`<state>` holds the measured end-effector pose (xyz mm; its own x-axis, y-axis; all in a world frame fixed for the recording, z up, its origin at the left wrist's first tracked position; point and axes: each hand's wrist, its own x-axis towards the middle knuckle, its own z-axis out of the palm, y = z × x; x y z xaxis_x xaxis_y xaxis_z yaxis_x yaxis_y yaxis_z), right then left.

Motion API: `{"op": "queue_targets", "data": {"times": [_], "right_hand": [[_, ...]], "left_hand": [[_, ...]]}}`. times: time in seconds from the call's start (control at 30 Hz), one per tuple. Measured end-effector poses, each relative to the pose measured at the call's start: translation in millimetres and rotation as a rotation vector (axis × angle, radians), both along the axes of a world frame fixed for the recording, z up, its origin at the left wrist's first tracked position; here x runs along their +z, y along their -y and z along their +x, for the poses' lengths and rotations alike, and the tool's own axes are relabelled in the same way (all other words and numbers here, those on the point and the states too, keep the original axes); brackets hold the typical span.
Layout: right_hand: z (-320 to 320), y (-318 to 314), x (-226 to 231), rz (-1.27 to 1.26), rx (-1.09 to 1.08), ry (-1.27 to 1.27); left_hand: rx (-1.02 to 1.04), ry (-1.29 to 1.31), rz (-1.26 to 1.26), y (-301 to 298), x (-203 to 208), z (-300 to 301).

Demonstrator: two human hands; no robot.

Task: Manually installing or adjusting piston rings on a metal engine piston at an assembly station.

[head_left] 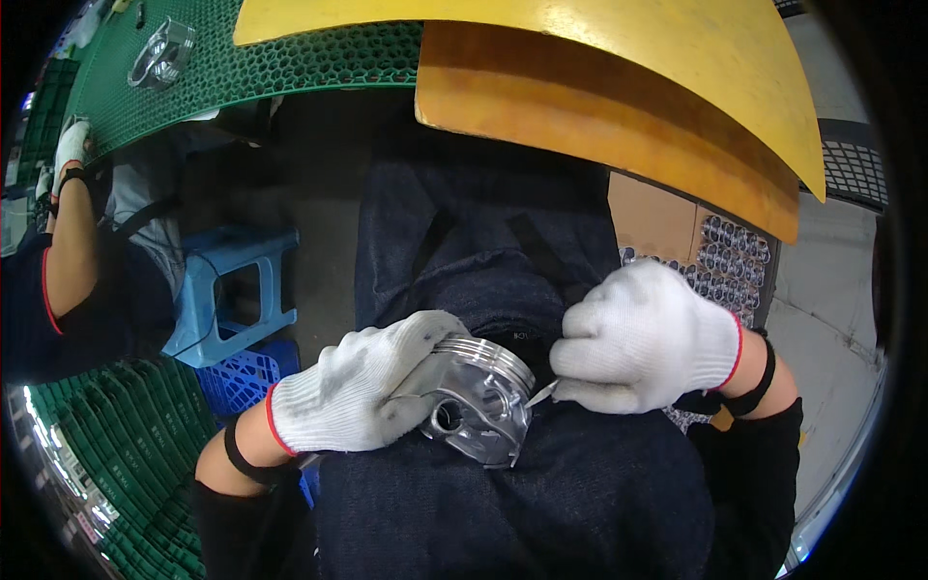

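Observation:
A silvery engine piston (480, 401) rests above my lap, its ring grooves up and its round pin hole toward me. Wrapped round its left side is my left hand (362, 387), in a white knit glove with a red cuff. My right hand (643, 338), gloved alike, is closed just right of the piston. From its fingers sticks the thin pale tip of a small pointed tool (543, 393), by the piston's right edge; the rest of the tool is hidden in the fist.
Ahead stand a yellow board (580, 34) and a green mesh tabletop (319, 66) bearing another piston (162, 53). Many small metal parts (730, 261) lie at right. A co-worker's arm (75, 232), blue stool (237, 290) and stacked green trays (126, 454) are at left.

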<state>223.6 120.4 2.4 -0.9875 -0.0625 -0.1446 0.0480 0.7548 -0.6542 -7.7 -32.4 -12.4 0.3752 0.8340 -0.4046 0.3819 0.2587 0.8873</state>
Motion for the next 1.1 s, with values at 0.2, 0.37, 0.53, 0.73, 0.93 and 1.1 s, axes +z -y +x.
{"op": "queue_targets", "data": {"times": [0.2,0.37,0.53,0.73,0.93,1.1], "right_hand": [[10.7,14.4,-21.7,-0.244,-0.028,-0.038],[15.3,14.6,-33.1,-0.435,-0.161,-0.037],[-17.2,11.8,-7.9,-0.366,-0.458,-0.086],[-26.6,-14.3,12.0,-0.283,-0.294,-0.296],[-4.6,-32.0,25.2,-0.008,-0.116,-0.056],[-21.5,-26.7,16.3,0.035,-0.036,-0.029]], "left_hand": [[0.028,-0.019,-0.036,7.1,-3.1,1.4],[0.197,0.157,0.036,9.3,-12.4,4.0],[0.414,0.184,0.244,1.3,-17.0,6.3],[0.311,-0.104,0.318,-25.0,4.8,8.9],[0.005,0.004,0.157,-8.9,11.0,3.4],[-0.147,-0.043,0.143,-24.4,17.6,9.0]]}}
